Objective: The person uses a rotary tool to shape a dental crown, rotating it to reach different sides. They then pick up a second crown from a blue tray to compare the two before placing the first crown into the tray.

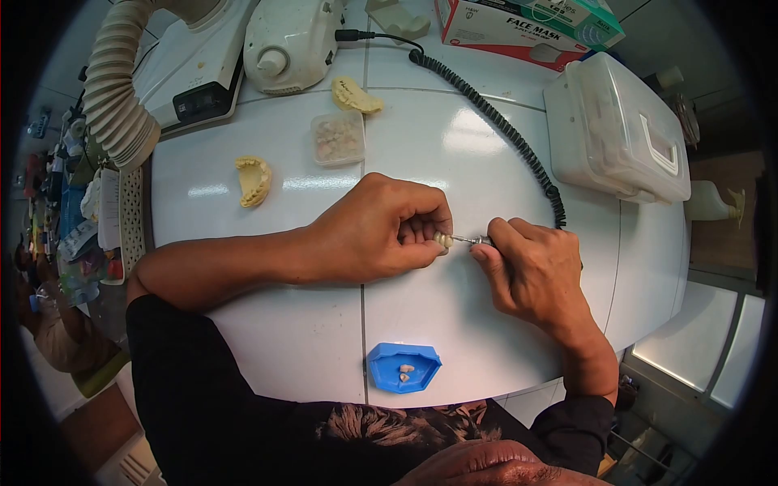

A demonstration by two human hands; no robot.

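Between the thumb and fingers of my left hand (377, 223) is a small piece of tooth-coloured dental crowns (443, 240). My right hand (535, 267) is wrapped round a dental handpiece (484, 240), most of which the fingers hide. Its thin bur (463, 239) points left, its tip right at the crowns. A black coiled cord (494, 113) runs down to my right hand from the back of the table. Nearer my body, a blue tray (381, 384) holds a few small tooth-coloured pieces (405, 369).
Beyond my left hand are a yellowish dental cast (254, 181), another cast piece (356, 95) and a clear box (339, 139) of small pieces. A white control unit (293, 44) and ribbed hose (117, 89) stand back left. A white case (620, 130) and face mask box (510, 36) are back right.
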